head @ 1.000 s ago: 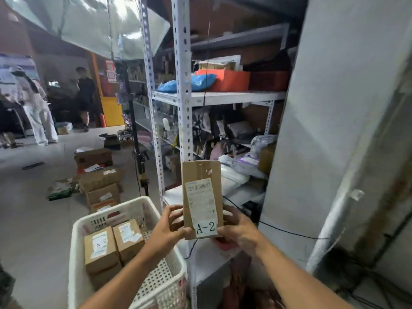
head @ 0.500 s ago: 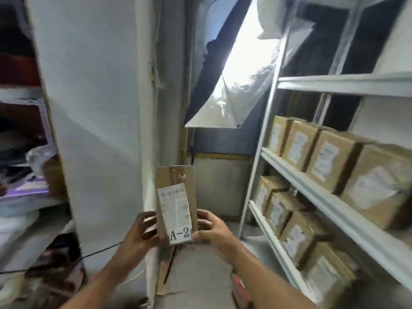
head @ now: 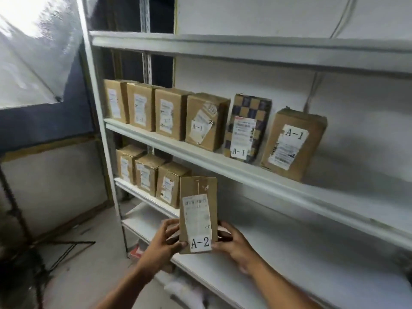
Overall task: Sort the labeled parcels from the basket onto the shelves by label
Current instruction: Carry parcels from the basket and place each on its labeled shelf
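- Misfiling is the main risk: the parcel (head: pixel 198 216) is marked A-2, while the boxes (head: pixel 205 122) on the shelf (head: pixel 234 169) above are marked A-1 where their labels can be read, so a placement up there would be judged wrong.
- The labels on the lower boxes (head: pixel 147 175), on the level behind the parcel, are too blurred to be read, so the A-2 row cannot be confirmed from this view.
- A slip is possible, since the parcel is held only by its lower edges and most of its height stands free above the fingers.
- The standing boxes could be knocked over if the parcel is pushed in against them rather than into the bare stretch of shelf to their right.
- The parcel is pinched upright from both sides: the left hand (head: pixel 166 238) is curled round its lower left edge and the right hand (head: pixel 231 243) round its lower right edge.
- It is held in the air in front of the shelving, over the edge of the lowest board (head: pixel 289 275), and touches no shelf.
- It appears as a slim brown cardboard packet, taller than wide, with a long white shipping label on its face and "A-2" printed large at the bottom.
- Fine print on the label cannot be made out.
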